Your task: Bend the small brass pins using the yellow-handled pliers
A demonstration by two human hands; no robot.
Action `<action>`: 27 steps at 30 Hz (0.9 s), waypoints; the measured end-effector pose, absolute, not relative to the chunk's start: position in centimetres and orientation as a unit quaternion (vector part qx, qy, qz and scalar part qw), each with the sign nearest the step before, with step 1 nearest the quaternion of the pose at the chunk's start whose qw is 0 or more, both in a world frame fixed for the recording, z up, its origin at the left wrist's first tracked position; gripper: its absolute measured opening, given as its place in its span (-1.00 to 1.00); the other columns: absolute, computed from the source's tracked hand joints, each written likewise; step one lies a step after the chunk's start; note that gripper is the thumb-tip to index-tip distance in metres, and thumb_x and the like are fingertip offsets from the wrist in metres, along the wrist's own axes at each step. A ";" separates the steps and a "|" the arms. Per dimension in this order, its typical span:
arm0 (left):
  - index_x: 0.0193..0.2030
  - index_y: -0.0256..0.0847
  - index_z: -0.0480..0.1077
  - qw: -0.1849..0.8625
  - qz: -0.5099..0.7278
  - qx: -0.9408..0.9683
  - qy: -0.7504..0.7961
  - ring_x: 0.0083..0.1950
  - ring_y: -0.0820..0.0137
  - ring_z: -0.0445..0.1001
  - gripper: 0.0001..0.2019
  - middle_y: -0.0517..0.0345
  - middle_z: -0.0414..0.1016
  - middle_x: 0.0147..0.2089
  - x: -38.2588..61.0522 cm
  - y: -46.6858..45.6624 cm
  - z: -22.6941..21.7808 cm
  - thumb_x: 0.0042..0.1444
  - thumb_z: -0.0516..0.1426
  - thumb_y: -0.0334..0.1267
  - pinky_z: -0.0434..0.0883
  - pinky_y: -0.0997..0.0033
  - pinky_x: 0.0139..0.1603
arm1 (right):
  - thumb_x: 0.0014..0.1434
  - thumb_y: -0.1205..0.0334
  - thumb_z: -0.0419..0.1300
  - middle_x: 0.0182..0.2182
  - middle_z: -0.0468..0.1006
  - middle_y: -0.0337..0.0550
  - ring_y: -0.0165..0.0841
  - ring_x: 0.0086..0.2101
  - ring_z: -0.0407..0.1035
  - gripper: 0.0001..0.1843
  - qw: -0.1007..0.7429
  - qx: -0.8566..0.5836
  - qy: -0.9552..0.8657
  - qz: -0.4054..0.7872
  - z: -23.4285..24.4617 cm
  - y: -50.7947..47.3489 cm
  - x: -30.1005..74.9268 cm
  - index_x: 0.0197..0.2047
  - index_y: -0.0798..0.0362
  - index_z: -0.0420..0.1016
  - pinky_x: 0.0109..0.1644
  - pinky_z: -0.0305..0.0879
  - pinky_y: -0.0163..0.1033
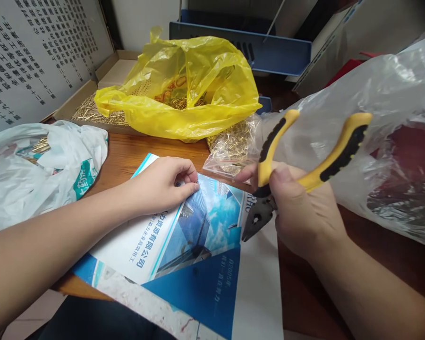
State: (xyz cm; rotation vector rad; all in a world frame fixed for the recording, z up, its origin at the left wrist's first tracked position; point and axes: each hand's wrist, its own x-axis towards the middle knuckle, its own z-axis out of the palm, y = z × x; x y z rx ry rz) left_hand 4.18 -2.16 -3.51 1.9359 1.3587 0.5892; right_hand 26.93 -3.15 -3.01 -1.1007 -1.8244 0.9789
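My right hand (301, 208) grips a pair of pliers (304, 156) with yellow and black handles. The handles stick up and apart, and the dark jaws (255, 222) point down-left over a blue and white brochure (184, 236). My left hand (163, 182) rests on the brochure's upper part with fingers curled and fingertips pinched together; whether anything small is between them I cannot make out. A small clear bag of brass pins (233, 146) lies just beyond the pliers.
A yellow plastic bag (184, 89) sits in a cardboard box of brass pins (88, 111) at the back. A white bag (38, 170) lies at left, a large clear bag (386, 141) at right. A blue tray (262, 47) stands behind. Wooden table (127, 151) underneath.
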 end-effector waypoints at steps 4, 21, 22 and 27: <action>-0.30 -0.25 0.47 0.338 0.241 0.739 0.530 -0.33 0.40 0.46 -0.89 0.14 0.56 -0.34 4.1 -2.3 -3.4 0.15 0.21 -0.24 0.32 0.41 -0.29 | 0.38 -0.12 0.10 -0.27 0.58 -0.11 -0.27 -0.24 0.50 -0.58 0.318 -0.321 -0.798 0.398 -2.3 -2.4 27.3 0.05 -0.03 0.57 -0.13 0.44 -0.18; -0.33 -0.25 0.44 0.359 0.228 0.730 0.535 -0.43 0.46 0.38 -0.95 0.20 0.49 -0.43 4.0 -2.2 -3.3 0.14 0.20 -0.33 0.28 0.46 -0.36 | 0.09 -0.16 0.39 -0.07 0.62 -0.03 -0.18 -0.15 0.58 -0.48 0.236 -0.283 -0.604 0.706 -1.0 -1.8 28.8 0.04 -0.08 0.59 -0.04 0.53 -0.08; -0.32 -0.25 0.44 0.361 0.227 0.730 0.535 -0.41 0.45 0.40 -0.95 0.19 0.51 -0.41 4.0 -2.2 -3.3 0.15 0.20 -0.33 0.29 0.45 -0.35 | 0.06 -0.23 0.39 -0.08 0.62 -0.03 -0.17 -0.16 0.58 -0.41 0.207 -0.282 -0.587 0.730 -0.5 -1.7 28.9 0.06 -0.09 0.57 -0.05 0.52 -0.06; -0.31 -0.26 0.45 0.361 0.235 0.728 0.533 -0.36 0.43 0.44 -0.94 0.15 0.55 -0.36 3.9 -2.3 -3.3 0.15 0.20 -0.31 0.33 0.43 -0.30 | -0.12 -0.56 0.25 -0.36 0.61 -0.07 -0.25 -0.36 0.55 -0.11 0.094 -0.295 -0.516 0.799 0.6 -1.6 29.1 -0.01 0.04 0.51 -0.23 0.46 -0.16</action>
